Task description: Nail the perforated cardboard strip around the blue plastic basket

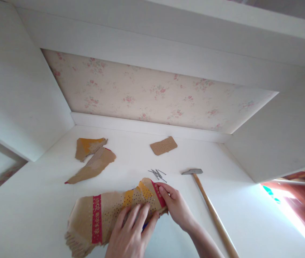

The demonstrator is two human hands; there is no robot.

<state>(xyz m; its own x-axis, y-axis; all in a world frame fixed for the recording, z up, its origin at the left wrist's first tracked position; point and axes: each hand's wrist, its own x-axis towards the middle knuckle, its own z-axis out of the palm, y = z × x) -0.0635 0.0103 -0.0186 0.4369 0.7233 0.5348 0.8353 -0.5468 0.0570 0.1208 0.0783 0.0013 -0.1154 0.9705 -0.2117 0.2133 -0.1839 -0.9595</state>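
Under both hands (131, 234) (177, 207), torn cardboard (109, 211)

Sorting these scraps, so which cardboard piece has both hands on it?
The big front piece with the red band and punched holes; the smaller scraps farther back lie untouched.

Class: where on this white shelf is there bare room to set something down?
Bare: the front left corner beside the large cardboard; the strip between the torn scraps and the small perforated piece; right of the hammer. Crowded: centre front, around the left hand, right hand and nails.
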